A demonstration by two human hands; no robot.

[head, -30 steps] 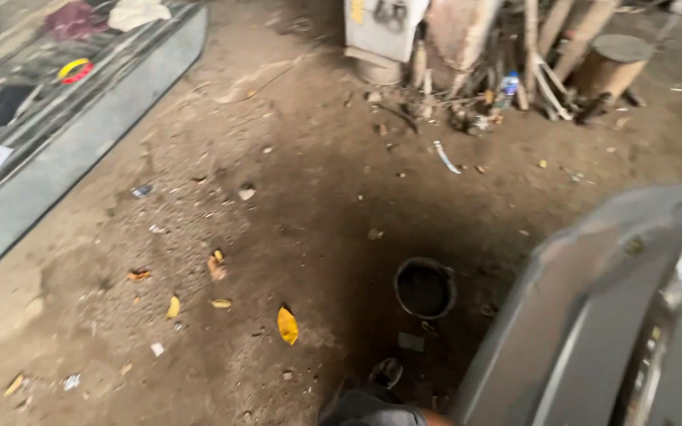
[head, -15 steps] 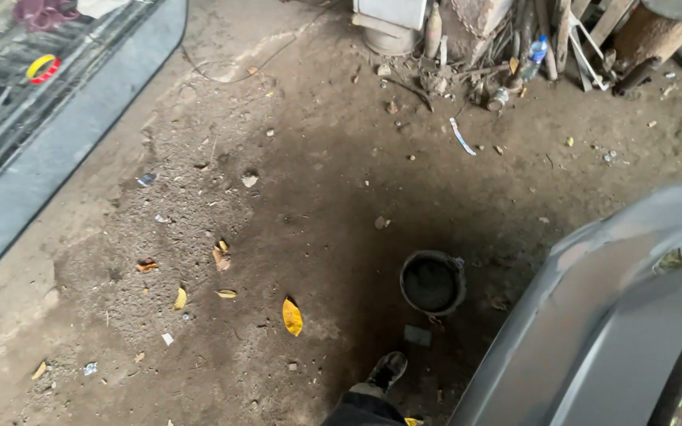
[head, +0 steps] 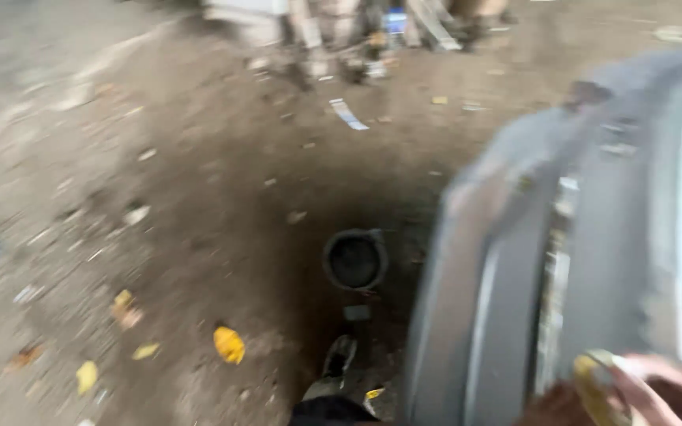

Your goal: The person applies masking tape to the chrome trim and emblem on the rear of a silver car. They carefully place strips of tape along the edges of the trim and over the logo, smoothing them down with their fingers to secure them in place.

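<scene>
A hand [head: 657, 386] at the bottom right presses a yellow pad [head: 597, 386] on the grey car bumper [head: 515, 260]. The bumper's long side runs up, away from the hand. The other hand is out of sight.

Dirt floor [head: 199, 158], dark stained patch in middle. Landmark: small round black pot [head: 355, 259], open top, upright on stain. Small flat square piece [head: 356, 313] just below pot. Shoe [head: 339, 356] further below, toe toward pot. Yellow leaf [head: 229, 345] lower left of pot; smaller yellow scraps [head: 86, 375] farther left. White strip [head: 348, 114] well above pot. Junk pile [head: 357, 31], wood and debris, at far edge beyond it. All blurred.
</scene>
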